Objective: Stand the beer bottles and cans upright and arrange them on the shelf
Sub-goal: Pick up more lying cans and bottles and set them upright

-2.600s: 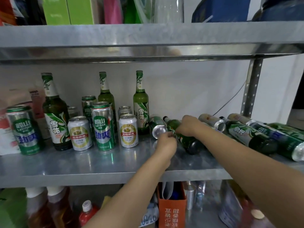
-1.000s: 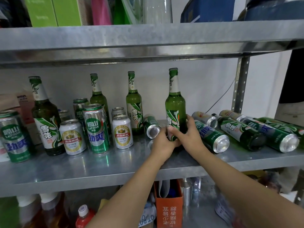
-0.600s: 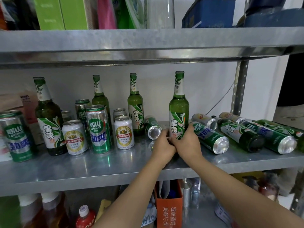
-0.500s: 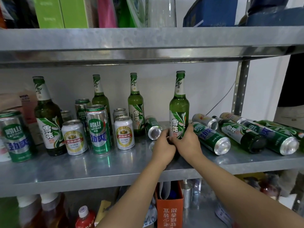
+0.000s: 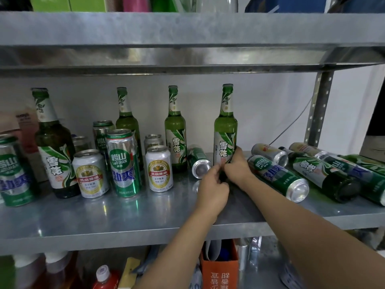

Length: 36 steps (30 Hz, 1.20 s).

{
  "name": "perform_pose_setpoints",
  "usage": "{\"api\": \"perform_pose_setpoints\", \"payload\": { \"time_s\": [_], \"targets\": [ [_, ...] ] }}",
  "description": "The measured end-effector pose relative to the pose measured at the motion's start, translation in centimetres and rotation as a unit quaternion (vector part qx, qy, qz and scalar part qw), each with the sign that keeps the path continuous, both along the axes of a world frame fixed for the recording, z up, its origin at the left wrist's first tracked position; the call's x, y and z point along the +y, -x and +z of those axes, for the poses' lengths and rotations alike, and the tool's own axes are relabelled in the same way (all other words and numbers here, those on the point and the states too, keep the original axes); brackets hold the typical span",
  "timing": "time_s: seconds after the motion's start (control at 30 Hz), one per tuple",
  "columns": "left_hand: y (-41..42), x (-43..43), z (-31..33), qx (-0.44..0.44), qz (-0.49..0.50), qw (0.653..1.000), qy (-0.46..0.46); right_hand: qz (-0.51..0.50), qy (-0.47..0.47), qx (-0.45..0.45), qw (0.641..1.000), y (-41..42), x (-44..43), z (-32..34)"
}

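Though already upright, held low on its body by both hands: green bottle (glass, capped, seemingly full), standing on the shelf well left of the steel post.

Grip: right hand wrapped round the post-side flank at the lower label; left hand curled against the foot on the side away from the post, fingertips at the label's bottom edge.

Handling, as judged: heavy for its width, rigid, smooth and probably slippery, breakable if knocked against the metal. Top-heavy on a narrow base, so best taken round the wide lower body, as here, rather than by the slim neck.

Appearance: clear green glass, long tapering neck with a white-and-green collar. Body label in white, green and silver, with bold Chinese characters and a small red seal beneath.

Between bottle and post, all lying on their sides: tall can in green and blue, just beside the right hand; silver can behind it; dark bottle; further cans and bottles nearer the post's foot.

Just past the bottle, away from the post: green can lying with its base toward the camera.

Farther from the post: three more green bottles and several cans, upright.
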<state>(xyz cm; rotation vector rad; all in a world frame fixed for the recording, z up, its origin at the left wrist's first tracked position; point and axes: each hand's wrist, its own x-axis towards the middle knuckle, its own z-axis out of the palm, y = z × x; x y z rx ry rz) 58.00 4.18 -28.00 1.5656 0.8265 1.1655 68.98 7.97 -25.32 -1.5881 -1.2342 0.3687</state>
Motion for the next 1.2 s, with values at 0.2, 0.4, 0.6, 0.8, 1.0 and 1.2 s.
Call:
{"api": "perform_pose_setpoints", "payload": {
  "time_s": [0.2, 0.4, 0.6, 0.8, 1.0, 1.2],
  "targets": [
    [0.1, -0.1, -0.2, 0.005, 0.011, 1.000, 0.006, 0.020, 0.021, 0.006, 1.000, -0.5, 1.9, 0.6],
    [0.1, -0.1, -0.1, 0.014, 0.037, 0.999, 0.013, 0.051, 0.015, 0.018, 0.998, -0.6, 2.8, 0.8],
    [0.2, -0.8, 0.2, 0.008, 0.055, 0.998, 0.011, 0.068, -0.007, 0.021, 0.997, -0.4, 3.8, 0.6],
    [0.5, -1.1, 0.8, -0.010, 0.094, 0.996, -0.010, 0.071, -0.005, 0.045, 0.996, -0.1, 3.5, 0.4],
    [0.9, 0.4, 1.4, -0.007, 0.213, 0.977, -0.018, 0.077, 0.007, 0.107, 0.991, 0.2, 2.9, 0.7],
    [1.1, 2.7, 2.8, 0.037, 0.316, 0.947, -0.032, -0.160, -0.041, 0.037, 0.985, 1.5, 1.3, 0.3]
  ]
}}
